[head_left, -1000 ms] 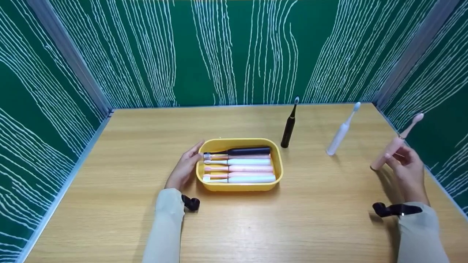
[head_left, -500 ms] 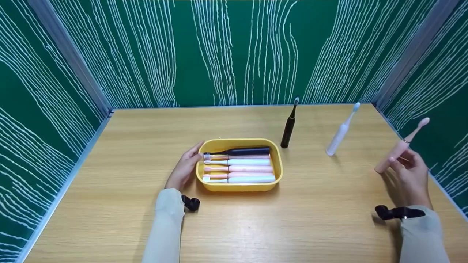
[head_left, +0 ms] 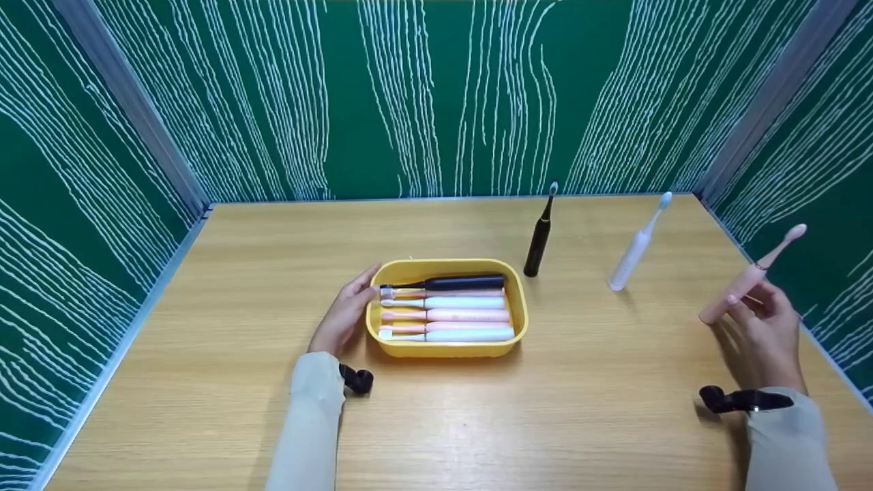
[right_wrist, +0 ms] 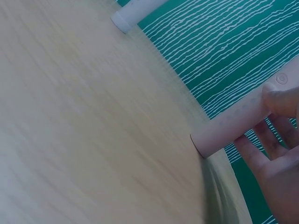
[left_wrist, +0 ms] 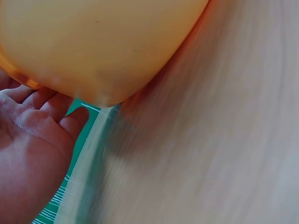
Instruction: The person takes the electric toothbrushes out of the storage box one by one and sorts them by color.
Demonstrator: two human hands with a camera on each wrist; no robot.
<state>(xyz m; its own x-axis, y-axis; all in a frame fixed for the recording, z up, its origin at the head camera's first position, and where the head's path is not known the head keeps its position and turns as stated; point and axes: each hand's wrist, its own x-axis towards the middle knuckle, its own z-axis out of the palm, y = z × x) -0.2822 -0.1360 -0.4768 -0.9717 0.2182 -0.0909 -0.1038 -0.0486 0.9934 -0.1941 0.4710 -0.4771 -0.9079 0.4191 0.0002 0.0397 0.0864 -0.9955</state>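
Note:
In the head view my right hand (head_left: 769, 331) pinches a pink electric toothbrush (head_left: 735, 293) between thumb and fingers. Its brush head points up and its base is close to the table; whether they touch, I cannot tell. The handle (right_wrist: 233, 122) also shows in the right wrist view. My left hand (head_left: 342, 315) holds the left end of a yellow basket (head_left: 447, 349), thumb at the rim and fingers along the outer wall. Inside lie several electric toothbrushes: a black one (head_left: 467, 281), white ones (head_left: 470, 336) and pink ones (head_left: 470, 315).
A black electric toothbrush (head_left: 538, 245) stands upright behind the basket's right end. Farther right stands a white one (head_left: 631, 259). Green panels with white lines (head_left: 450, 102) enclose the wooden table (head_left: 464, 423) at the back and sides.
My right hand has shifted slightly right and toward me with the pink electric toothbrush, mostly in the first half second. The left hand, basket and standing toothbrushes have stayed put.

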